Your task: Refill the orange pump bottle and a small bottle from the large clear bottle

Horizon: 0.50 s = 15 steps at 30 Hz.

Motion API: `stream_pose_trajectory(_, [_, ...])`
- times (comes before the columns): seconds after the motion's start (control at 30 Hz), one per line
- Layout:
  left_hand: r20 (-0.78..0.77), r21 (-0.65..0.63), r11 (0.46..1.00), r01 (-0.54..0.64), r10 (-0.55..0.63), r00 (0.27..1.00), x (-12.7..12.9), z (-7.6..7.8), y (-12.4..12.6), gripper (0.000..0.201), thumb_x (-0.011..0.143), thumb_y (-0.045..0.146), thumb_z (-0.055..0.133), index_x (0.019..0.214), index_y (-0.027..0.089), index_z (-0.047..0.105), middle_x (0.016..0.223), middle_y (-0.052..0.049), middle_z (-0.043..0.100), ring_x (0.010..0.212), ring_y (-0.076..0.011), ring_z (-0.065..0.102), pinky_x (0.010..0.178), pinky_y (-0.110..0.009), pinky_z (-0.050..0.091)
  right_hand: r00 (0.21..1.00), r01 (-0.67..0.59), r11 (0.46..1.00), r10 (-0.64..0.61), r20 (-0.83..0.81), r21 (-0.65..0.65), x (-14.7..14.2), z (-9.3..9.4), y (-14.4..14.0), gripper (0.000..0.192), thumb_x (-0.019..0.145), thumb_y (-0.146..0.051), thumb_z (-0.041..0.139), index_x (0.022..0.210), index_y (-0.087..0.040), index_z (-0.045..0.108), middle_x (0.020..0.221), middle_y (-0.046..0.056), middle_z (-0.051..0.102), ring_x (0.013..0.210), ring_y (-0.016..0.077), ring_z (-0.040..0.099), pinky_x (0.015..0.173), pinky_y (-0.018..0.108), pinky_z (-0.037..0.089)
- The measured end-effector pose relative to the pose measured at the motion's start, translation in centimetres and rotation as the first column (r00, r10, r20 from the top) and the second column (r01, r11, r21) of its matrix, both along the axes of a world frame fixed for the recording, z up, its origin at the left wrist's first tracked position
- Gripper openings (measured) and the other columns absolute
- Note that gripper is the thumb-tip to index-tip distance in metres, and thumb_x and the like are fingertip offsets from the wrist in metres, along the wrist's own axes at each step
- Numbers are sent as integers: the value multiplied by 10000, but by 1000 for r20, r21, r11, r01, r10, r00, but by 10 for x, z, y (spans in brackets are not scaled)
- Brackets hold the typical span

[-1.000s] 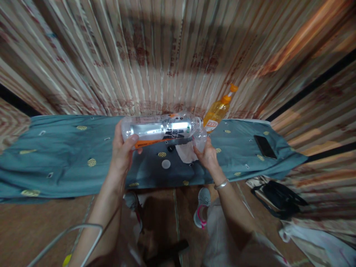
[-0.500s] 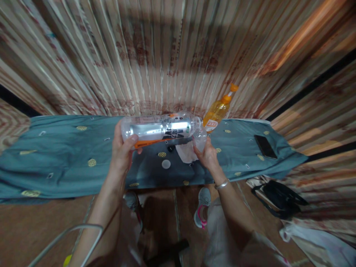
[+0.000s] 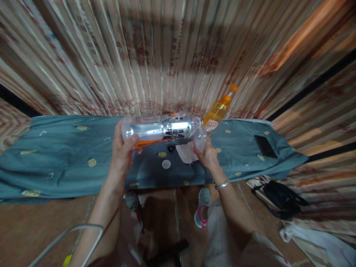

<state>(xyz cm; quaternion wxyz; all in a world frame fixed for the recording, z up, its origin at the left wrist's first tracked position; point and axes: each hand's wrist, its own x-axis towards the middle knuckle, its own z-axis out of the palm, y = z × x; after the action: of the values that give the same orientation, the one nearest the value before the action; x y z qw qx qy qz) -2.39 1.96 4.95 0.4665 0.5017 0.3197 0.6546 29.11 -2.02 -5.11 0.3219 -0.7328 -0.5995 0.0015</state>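
Observation:
My left hand [image 3: 122, 146] is wrapped round the base of a large clear plastic bottle [image 3: 147, 129] with a silver and orange label. The bottle lies nearly level in the air, its neck pointing right. At its mouth, my right hand [image 3: 207, 152] grips a small clear plastic container [image 3: 199, 136]; whether the two touch I cannot tell. Just behind that container stands a pump bottle of orange liquid [image 3: 217, 114]. Below the large bottle, a round whitish disc [image 3: 166, 164], a crumpled white tissue [image 3: 186, 152] and a small black item [image 3: 171, 148] rest on the cloth.
A teal cloth [image 3: 69, 148] with pineapple prints covers the narrow table. Toward its right end lies a black phone [image 3: 265, 146]. A pleated curtain [image 3: 167, 55] hangs behind. On the floor at right are a black bag [image 3: 282, 196] and a white plastic bag [image 3: 319, 241].

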Motion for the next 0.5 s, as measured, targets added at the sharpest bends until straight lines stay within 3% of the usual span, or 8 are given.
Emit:
stream_pose_trajectory(0.13, [-24,0,1000,19,-19,1000,-1,0,0,573,714,511,869,1207,293,675,1075,-78,663,744,-213,647,401,-231,435,1000,8,1000,-8,9,7,-1,0,0,731,895,-377,672,1495,-46,416,1149,253,782,983,379,791,845,488,637])
stream_pose_trajectory(0.5, [8,10,1000,30,-30,1000,-2,-3,2,622,685,520,901,1225,295,691,1059,-57,675,676,-152,587,393,-187,441,1000,0,998,-1,19,64,0,-4,1,694,896,-368,677,1477,-69,442,1139,231,789,967,360,792,831,459,632])
